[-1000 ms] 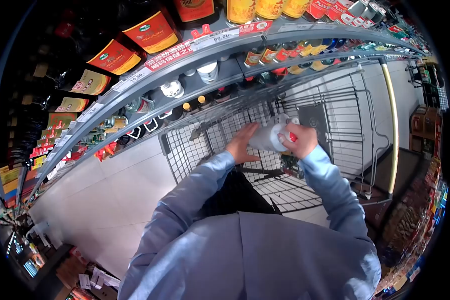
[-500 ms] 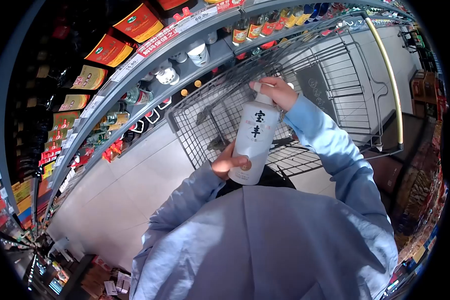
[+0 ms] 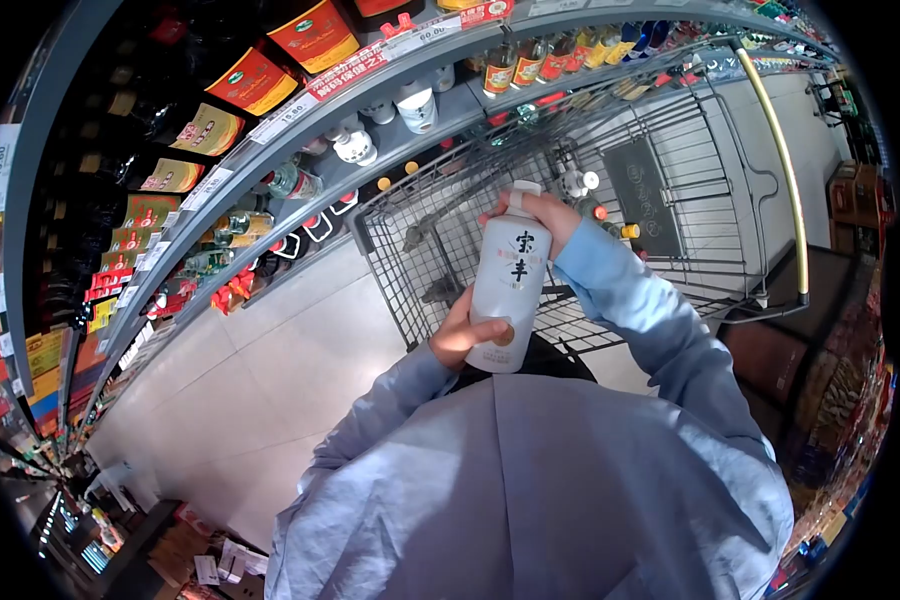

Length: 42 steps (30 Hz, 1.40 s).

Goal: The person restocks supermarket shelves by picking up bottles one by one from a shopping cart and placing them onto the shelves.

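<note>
A white liquor bottle (image 3: 510, 265) with large black characters and a gold round emblem is held in front of my body, leaning slightly. My left hand (image 3: 455, 335) wraps its lower left side, the thumb lying across the front near the emblem. Around the neck, just below the white cap, my right hand (image 3: 548, 218) is closed; some of its fingers are hidden behind the bottle. Beyond and beneath the bottle stands a wire shopping cart (image 3: 780, 170) with a yellow handle. Inside it are a white bottle (image 3: 576, 182) and a yellow-capped bottle (image 3: 627, 231).
A curved-looking shelf (image 3: 370, 75) with price tags runs along the left and top, stocked with several boxes, jars and bottles. Pale floor tiles (image 3: 260, 370) lie between shelf and cart. Stacked goods (image 3: 855, 190) stand at the right, and cartons (image 3: 235, 562) at the lower left.
My right hand has slid from the cap down to the neck, leaving the cap exposed. The bottle has shifted slightly. More bottles in the cart now show.
</note>
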{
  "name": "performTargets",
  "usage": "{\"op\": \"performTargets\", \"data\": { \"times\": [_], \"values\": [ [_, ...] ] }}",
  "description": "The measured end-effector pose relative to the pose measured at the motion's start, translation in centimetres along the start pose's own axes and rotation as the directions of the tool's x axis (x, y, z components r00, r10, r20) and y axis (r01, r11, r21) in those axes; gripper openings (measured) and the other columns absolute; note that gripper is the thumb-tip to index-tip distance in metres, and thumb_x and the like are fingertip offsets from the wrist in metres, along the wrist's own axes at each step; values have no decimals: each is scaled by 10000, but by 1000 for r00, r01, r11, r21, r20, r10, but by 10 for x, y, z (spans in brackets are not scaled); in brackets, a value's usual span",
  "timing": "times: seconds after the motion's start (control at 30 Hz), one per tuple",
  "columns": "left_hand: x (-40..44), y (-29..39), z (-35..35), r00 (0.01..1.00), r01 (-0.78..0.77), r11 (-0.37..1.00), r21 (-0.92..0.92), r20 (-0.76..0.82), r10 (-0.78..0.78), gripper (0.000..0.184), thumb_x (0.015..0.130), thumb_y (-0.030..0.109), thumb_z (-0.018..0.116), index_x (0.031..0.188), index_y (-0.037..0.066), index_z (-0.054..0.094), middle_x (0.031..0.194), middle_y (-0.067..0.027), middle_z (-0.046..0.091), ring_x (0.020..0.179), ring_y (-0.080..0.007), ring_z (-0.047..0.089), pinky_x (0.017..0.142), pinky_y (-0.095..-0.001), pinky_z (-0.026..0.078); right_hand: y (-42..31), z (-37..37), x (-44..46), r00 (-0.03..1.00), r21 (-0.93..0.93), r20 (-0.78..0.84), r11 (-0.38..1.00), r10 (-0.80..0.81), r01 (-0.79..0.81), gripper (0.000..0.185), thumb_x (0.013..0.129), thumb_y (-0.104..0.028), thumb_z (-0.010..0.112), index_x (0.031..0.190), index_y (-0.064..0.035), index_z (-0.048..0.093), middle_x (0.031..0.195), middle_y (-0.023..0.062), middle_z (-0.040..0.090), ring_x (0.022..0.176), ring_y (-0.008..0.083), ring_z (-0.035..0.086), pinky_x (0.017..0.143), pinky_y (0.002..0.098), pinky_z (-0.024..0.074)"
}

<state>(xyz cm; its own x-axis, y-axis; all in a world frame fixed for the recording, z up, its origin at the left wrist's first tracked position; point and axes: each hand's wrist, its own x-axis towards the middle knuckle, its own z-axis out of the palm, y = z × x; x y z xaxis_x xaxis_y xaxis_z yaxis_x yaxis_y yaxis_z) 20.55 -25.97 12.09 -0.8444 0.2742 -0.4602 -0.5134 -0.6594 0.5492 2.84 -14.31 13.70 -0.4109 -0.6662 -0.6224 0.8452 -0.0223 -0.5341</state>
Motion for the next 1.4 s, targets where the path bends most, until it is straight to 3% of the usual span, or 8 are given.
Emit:
{"op": "performTargets", "data": {
  "times": [0.2,0.37,0.5,0.57,0.67,0.93,1.2,1.4],
  "values": [
    [16,40,-4,972,-181,769,613,-8,235,839,578,182,760,1271,-4,328,1123,-154,528,1046,-246,524,906,-342,405,-51,2,-8,961,-328,195,936,198,-126,389,872,-284,522,1234,-147,487,1148,76,540,1022,214,562,834,404,489],
    [46,113,8,923,-252,416,874,88,375,943,494,164,781,1294,27,302,1077,-166,568,989,-274,571,864,-340,440,-112,36,-30,987,-472,163,878,-5,83,431,849,-248,568,1244,-103,478,1106,70,558,1008,184,560,817,337,499],
    [102,144,-17,791,-406,151,902,263,552,869,510,156,766,1275,84,361,1150,-175,521,1097,-301,499,945,-369,386,-128,41,-16,877,-740,363,473,-316,477,447,783,-172,600,1195,-26,506,1080,105,562,993,187,540,874,306,412],
    [125,159,-19,802,-412,185,892,259,538,910,513,147,777,1305,72,336,1221,-190,463,1174,-316,421,993,-369,336,-128,36,0,764,-824,449,116,-465,554,447,715,-132,662,1145,-68,555,1075,119,560,1010,216,535,876,323,416],
    [166,142,-46,608,-401,75,913,204,767,903,563,181,781,1315,19,309,1244,-218,446,1147,-341,449,986,-362,349,-129,26,24,683,-836,476,-43,-554,547,456,700,-162,681,1137,-100,565,1125,145,540,1061,274,519,907,347,407],
    [216,136,-78,831,193,271,943,-304,466,579,715,363,683,1087,-48,515,1019,-189,617,979,-303,584,851,-352,442,-118,-15,113,643,-853,504,-219,-576,473,470,681,-214,716,1128,-155,585,1151,183,518,1026,336,535,876,378,435],
    [281,105,-151,948,-39,600,799,-161,276,733,747,183,633,1334,-24,246,1288,-200,437,1204,-299,410,975,-315,339,-114,-43,191,716,-898,429,-178,-550,402,439,679,-321,723,1022,-68,620,963,180,585,890,336,572,796,382,457],
    [260,113,-142,977,4,841,541,-180,112,865,807,16,546,1418,222,-31,1437,-60,248,999,-144,483,738,-260,445,-117,-70,240,698,-920,377,-160,-609,358,540,679,-405,709,1031,-13,590,997,186,612,928,341,573,826,373,439]
  ]
}}
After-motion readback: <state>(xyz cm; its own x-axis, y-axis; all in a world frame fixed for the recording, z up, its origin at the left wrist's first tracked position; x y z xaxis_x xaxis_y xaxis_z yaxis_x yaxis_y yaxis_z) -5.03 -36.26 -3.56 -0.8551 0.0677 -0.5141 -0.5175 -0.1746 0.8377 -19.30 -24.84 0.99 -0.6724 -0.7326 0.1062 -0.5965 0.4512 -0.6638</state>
